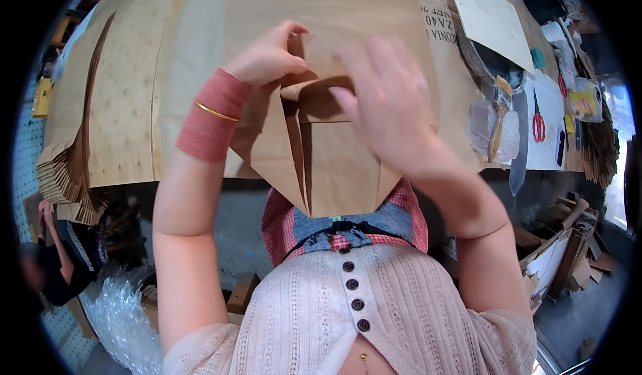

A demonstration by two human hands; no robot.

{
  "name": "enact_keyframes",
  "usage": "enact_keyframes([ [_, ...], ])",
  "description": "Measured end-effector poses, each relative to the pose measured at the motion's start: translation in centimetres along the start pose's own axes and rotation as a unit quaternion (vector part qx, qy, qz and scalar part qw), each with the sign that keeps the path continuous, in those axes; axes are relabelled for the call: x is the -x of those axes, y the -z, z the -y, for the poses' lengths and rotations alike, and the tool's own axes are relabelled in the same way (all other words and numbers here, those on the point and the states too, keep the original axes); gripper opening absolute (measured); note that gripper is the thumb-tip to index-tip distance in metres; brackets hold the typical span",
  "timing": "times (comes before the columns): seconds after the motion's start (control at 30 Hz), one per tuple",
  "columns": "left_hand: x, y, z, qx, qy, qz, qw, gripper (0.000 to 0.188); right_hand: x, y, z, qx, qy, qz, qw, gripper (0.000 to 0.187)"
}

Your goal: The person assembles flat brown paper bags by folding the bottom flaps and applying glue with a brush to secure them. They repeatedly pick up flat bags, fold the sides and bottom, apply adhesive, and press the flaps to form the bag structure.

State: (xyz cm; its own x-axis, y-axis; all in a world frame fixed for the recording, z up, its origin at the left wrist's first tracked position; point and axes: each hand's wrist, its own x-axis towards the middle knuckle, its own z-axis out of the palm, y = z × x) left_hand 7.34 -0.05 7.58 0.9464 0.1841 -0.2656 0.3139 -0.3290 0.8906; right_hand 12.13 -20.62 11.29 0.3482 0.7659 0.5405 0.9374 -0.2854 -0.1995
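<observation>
A brown kraft paper bag (342, 164) lies on the work table, its bottom end partly unfolded and overhanging the near edge. At the far left of the opened end, my left hand (271, 54) curls its fingers and thumb round a raised paper flap. Across the right side of the fold is my right hand (391, 101), blurred by motion, fingers stretched out and thumb close to the flap's edge. Part of the fold is hidden under this hand. A red wrist wrap (215, 117) and a thin gold bangle (215, 111) are on my left wrist.
Fanned brown paper sheets (70, 174) hang over the table's left edge. At the right lie a brush (499, 117), red-handled scissors (538, 126) and a pale board (491, 24). Wood and cardboard scraps (568, 241) stand below right. Another person's arm (57, 238) shows at the far left.
</observation>
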Motion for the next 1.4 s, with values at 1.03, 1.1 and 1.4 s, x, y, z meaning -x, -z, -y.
enact_keyframes([
  [1.03,6.6,-2.2,-0.4,-0.557,-0.035,0.034,0.829,0.04,4.2,2.6,-5.6,0.127,-0.11,0.514,0.841,0.039],
  [1.1,6.2,-1.1,-0.1,-0.388,-0.06,0.059,0.918,0.044,4.0,3.1,-7.0,0.04,-0.053,0.48,0.875,0.037],
  [1.4,7.0,0.1,-1.3,-0.252,-0.17,0.14,0.942,0.024,3.5,3.0,-7.6,-0.115,-0.152,0.409,0.892,0.011],
])
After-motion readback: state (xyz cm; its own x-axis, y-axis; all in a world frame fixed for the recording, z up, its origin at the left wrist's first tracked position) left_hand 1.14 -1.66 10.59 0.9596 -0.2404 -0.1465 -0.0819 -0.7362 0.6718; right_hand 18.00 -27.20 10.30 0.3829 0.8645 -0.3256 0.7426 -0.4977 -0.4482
